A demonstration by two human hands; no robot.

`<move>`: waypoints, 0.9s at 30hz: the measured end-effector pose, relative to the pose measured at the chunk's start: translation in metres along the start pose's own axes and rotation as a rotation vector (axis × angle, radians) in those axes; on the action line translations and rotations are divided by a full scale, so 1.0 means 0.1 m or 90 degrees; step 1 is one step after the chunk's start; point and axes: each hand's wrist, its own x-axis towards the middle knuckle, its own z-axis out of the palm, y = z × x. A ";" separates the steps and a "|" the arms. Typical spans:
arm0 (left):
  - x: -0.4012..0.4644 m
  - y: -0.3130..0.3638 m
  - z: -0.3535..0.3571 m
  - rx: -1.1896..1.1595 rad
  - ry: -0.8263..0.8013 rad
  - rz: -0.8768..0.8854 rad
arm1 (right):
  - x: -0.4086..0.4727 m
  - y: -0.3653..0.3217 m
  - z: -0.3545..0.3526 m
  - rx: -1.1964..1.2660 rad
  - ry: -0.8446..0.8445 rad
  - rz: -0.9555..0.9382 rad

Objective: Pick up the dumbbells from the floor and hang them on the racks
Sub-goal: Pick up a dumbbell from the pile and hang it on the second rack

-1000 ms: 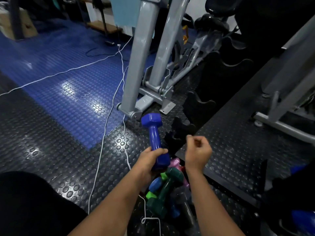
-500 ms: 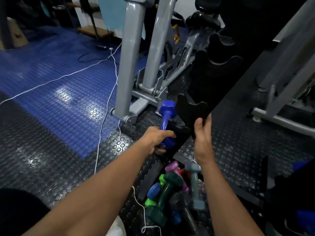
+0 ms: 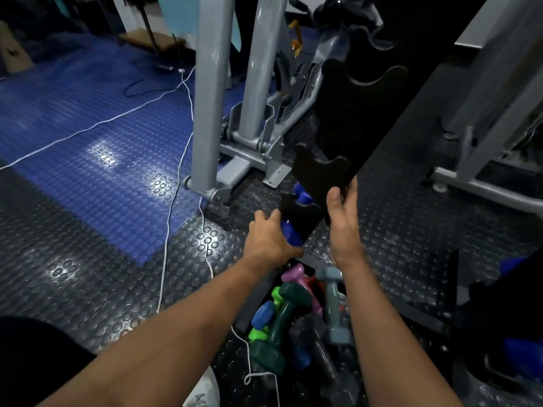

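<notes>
while the left hand (image 3: 269, 239) gripped the near end of the blue dumbbell (image 3: 293, 220), its long axis ran away from that hand through the lowest rack cradle (image 3: 296, 210), and the right hand (image 3: 343, 218) pinched the rack edge just beside.

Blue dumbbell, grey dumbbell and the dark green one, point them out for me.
blue dumbbell (image 3: 291, 235): head view, near end at the left hand.
grey dumbbell (image 3: 332, 301): head view, its handle.
dark green dumbbell (image 3: 283, 320): head view, its handle.

Both forearms (image 3: 182, 345) are bare, no sleeves showing; dark clothing (image 3: 32, 362) at lower left, perhaps trousers; white shoe tip (image 3: 202, 395) at the bottom edge.
</notes>
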 end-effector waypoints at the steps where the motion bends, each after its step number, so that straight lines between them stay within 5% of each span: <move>1: 0.00 0.00 0.01 -0.008 0.001 -0.003 | -0.01 0.00 0.00 -0.013 -0.005 -0.002; 11: -0.12 0.04 0.02 0.034 0.018 0.030 | 0.02 0.22 0.04 -0.215 0.029 -0.030; 27: -0.32 -0.18 0.18 -0.014 0.038 0.030 | -0.06 0.14 -0.02 -0.259 0.020 0.010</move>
